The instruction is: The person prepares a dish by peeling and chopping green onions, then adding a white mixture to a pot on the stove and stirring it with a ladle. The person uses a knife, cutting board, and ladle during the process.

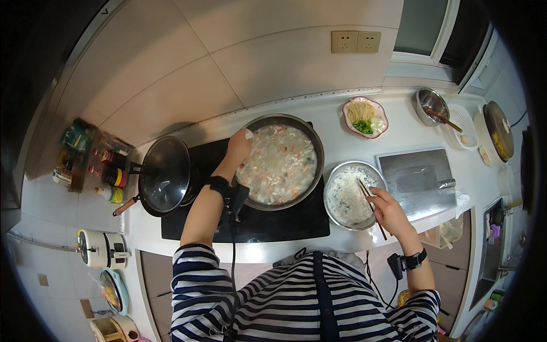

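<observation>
My left hand (239, 146) is at the left rim of a large round pan (319, 145), its fingers closed around a small white piece of cloth or paper (249, 134). Whether those fingers also grip the pan is hidden. A thick pale soup (280, 166) with orange and green bits fills the pan, which sits on a black cooktop (273, 228). Between the fingers of my right hand (388, 211) is a pair of dark chopsticks (378, 220). Their tips reach into white flour (348, 194), partly clumped, inside a metal bowl (331, 213).
Left of the soup stands a lidded wok (164, 179), near several sauce bottles (114, 176). A scalloped plate (381, 130) bears shredded and chopped ingredients. Further right are a metal cutting board (414, 184), a steel bowl (429, 100) with a wooden-handled utensil, a white basket (466, 141) and a sink (487, 252).
</observation>
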`<state>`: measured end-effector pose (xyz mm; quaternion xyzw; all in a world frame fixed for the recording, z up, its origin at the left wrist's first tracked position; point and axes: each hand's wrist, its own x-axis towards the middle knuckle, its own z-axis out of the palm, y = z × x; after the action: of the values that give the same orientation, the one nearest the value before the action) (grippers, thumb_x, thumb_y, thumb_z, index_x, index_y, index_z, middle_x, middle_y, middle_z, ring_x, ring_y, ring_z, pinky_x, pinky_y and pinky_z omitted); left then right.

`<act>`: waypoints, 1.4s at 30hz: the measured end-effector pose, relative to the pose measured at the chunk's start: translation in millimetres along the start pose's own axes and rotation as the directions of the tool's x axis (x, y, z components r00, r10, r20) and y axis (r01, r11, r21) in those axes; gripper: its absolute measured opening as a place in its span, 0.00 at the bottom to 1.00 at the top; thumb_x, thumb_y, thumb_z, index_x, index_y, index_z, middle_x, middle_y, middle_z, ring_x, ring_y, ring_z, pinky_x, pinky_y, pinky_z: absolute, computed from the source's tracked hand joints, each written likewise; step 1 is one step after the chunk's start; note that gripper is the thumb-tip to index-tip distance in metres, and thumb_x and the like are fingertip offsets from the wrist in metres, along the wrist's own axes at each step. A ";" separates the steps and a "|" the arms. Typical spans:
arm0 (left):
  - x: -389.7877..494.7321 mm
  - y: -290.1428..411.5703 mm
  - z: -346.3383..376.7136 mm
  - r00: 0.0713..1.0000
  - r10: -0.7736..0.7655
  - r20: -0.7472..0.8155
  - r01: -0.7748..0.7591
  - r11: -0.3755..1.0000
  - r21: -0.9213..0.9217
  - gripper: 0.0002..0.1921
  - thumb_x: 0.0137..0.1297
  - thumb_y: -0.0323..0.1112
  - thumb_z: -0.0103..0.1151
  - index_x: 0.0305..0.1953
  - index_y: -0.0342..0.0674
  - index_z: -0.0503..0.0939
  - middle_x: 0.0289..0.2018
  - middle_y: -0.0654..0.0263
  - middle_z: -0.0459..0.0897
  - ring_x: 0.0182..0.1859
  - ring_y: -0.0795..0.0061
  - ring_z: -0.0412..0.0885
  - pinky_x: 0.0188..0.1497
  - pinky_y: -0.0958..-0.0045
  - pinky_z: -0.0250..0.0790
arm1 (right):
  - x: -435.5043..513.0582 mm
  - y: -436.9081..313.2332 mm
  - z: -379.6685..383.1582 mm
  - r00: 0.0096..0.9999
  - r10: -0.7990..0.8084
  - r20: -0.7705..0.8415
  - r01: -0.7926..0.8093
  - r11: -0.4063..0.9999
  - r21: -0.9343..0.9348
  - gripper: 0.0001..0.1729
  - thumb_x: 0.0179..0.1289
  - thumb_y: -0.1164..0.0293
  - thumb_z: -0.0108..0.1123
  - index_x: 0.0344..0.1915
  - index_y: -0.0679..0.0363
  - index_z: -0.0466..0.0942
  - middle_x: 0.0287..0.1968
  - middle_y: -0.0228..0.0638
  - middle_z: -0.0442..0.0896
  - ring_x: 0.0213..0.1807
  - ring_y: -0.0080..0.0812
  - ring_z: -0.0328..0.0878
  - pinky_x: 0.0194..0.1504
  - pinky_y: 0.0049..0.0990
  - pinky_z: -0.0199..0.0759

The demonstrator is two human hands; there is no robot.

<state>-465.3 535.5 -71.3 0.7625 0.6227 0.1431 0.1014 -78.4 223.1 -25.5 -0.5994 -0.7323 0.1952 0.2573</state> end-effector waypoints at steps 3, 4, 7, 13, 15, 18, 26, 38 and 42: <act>-27.5 -11.3 -21.2 0.967 -0.077 0.243 0.111 0.985 -0.133 0.23 0.64 0.44 0.59 0.55 0.34 0.76 0.47 0.47 0.81 0.49 0.48 0.80 0.51 0.56 0.72 | 6.6 -0.6 2.4 1.000 -0.031 -0.003 0.031 1.000 -0.003 0.20 0.52 0.85 0.56 0.46 0.62 0.79 0.56 0.44 0.76 0.54 0.46 0.77 0.52 0.36 0.76; -39.4 -10.9 -25.0 0.972 -0.017 0.236 0.044 0.993 -0.110 0.23 0.64 0.44 0.59 0.54 0.34 0.77 0.46 0.46 0.82 0.48 0.47 0.80 0.51 0.55 0.71 | 8.4 -1.1 2.7 0.999 -0.049 0.000 0.049 0.999 -0.014 0.20 0.52 0.85 0.56 0.47 0.62 0.79 0.56 0.44 0.76 0.54 0.47 0.76 0.53 0.36 0.75; -67.8 -3.9 -33.8 0.960 0.114 0.256 -0.100 0.993 -0.069 0.22 0.64 0.46 0.57 0.50 0.32 0.79 0.44 0.45 0.82 0.48 0.44 0.79 0.51 0.53 0.71 | 12.8 -3.0 4.3 0.997 -0.071 0.022 0.071 0.997 -0.011 0.20 0.53 0.85 0.56 0.47 0.62 0.78 0.57 0.44 0.76 0.55 0.47 0.75 0.55 0.37 0.73; -91.5 42.1 -14.3 0.922 0.212 0.323 -0.185 0.976 -0.112 0.25 0.66 0.54 0.53 0.43 0.34 0.81 0.40 0.45 0.82 0.45 0.43 0.79 0.49 0.54 0.70 | 13.1 -6.9 6.1 0.992 -0.122 0.021 0.122 0.992 -0.018 0.21 0.53 0.86 0.55 0.48 0.62 0.78 0.56 0.45 0.76 0.55 0.48 0.76 0.54 0.37 0.74; -90.2 57.2 -2.1 0.912 0.240 0.333 -0.161 0.955 -0.247 0.21 0.64 0.49 0.56 0.41 0.34 0.81 0.38 0.45 0.82 0.45 0.44 0.79 0.48 0.55 0.70 | 10.4 -7.5 4.6 0.994 -0.105 0.025 0.105 0.994 -0.005 0.21 0.52 0.86 0.55 0.48 0.62 0.78 0.57 0.45 0.76 0.55 0.48 0.76 0.54 0.37 0.74; -76.3 71.6 15.5 0.884 0.362 0.296 -0.204 0.868 -0.453 0.13 0.61 0.39 0.59 0.40 0.35 0.81 0.37 0.46 0.82 0.43 0.48 0.80 0.48 0.60 0.71 | 4.2 -6.9 0.6 0.996 -0.088 0.004 0.088 0.996 0.000 0.21 0.51 0.85 0.55 0.47 0.61 0.79 0.57 0.45 0.75 0.56 0.48 0.75 0.54 0.37 0.74; -50.8 80.6 26.1 0.933 0.301 0.199 -0.196 0.886 -0.421 0.13 0.53 0.30 0.60 0.42 0.39 0.82 0.43 0.47 0.82 0.50 0.46 0.78 0.53 0.58 0.70 | -9.8 -2.2 -8.3 0.998 -0.049 -0.031 0.048 0.998 -0.040 0.20 0.52 0.84 0.56 0.47 0.61 0.78 0.58 0.44 0.76 0.56 0.47 0.76 0.54 0.36 0.75; -54.8 38.8 -13.0 0.990 0.063 0.124 -0.044 0.988 -0.149 0.19 0.65 0.46 0.56 0.45 0.34 0.81 0.40 0.48 0.83 0.44 0.49 0.81 0.46 0.57 0.72 | -1.5 -6.5 -6.5 0.999 -0.047 -0.018 0.046 0.999 -0.022 0.19 0.54 0.86 0.55 0.46 0.62 0.79 0.56 0.45 0.77 0.55 0.49 0.76 0.54 0.37 0.74; -57.1 31.1 -23.1 0.980 0.059 0.192 -0.029 0.987 -0.157 0.16 0.62 0.44 0.59 0.41 0.36 0.82 0.37 0.50 0.83 0.42 0.51 0.82 0.45 0.58 0.73 | 3.1 -8.2 -4.1 0.998 -0.064 -0.010 0.064 0.998 -0.021 0.19 0.54 0.86 0.54 0.46 0.63 0.79 0.56 0.46 0.77 0.55 0.50 0.75 0.54 0.37 0.74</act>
<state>-455.1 472.7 -44.6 0.7765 0.5797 0.1170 0.2174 -82.8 224.4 -16.9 -0.5794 -0.7517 0.1761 0.2614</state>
